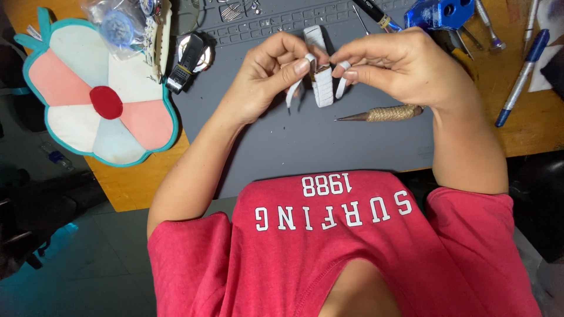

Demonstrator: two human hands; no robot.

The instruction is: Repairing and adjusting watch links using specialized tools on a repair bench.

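White watch strap [322,88]: pinched between fingertips of left hand [267,76] and right hand [399,67], both closed on it, held above grey mat [305,141]; awl [385,114] laid just beside.

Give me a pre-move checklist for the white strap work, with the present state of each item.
1. Left hand pinching white watch strap: ok.
2. Right hand pinching the strap at its buckle end: ok.
3. Strap held above the grey mat, not over the bare wood: ok.
4. Cord-wrapped awl lying on the mat beside the right hand: ok.
5. Buckle pin seated: cannot tell, fingers hide it.
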